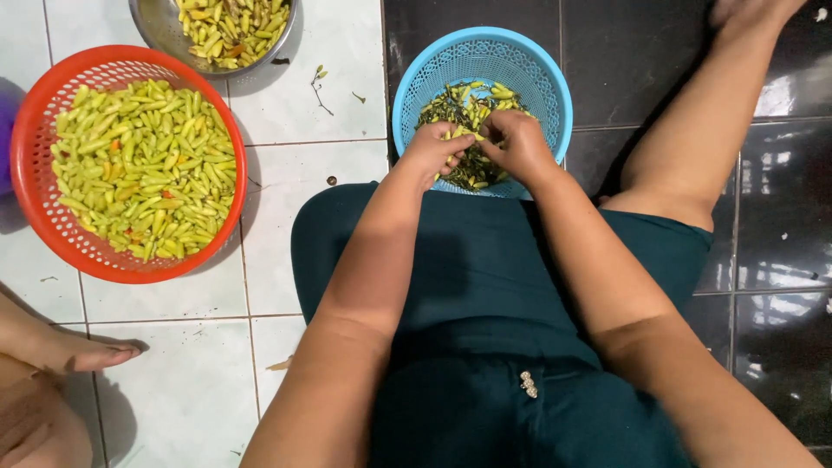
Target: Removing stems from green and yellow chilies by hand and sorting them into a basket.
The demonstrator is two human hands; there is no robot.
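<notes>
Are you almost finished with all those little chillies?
The red basket is heaped with yellow-green chillies, and the metal bowl holds more. Both the left hand and right hand are working one chilli over the blue basket, where stems and several chillies lie. Which pile is done, I cannot tell.

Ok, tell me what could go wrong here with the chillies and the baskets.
1. Both hands, left and right, work bare on a chilli, so the skin may burn.
2. The blue basket sits against the knee; a leg shift could tip it.
3. The red basket is heaped, with another person's foot close by; a nudge might spill it.
</notes>
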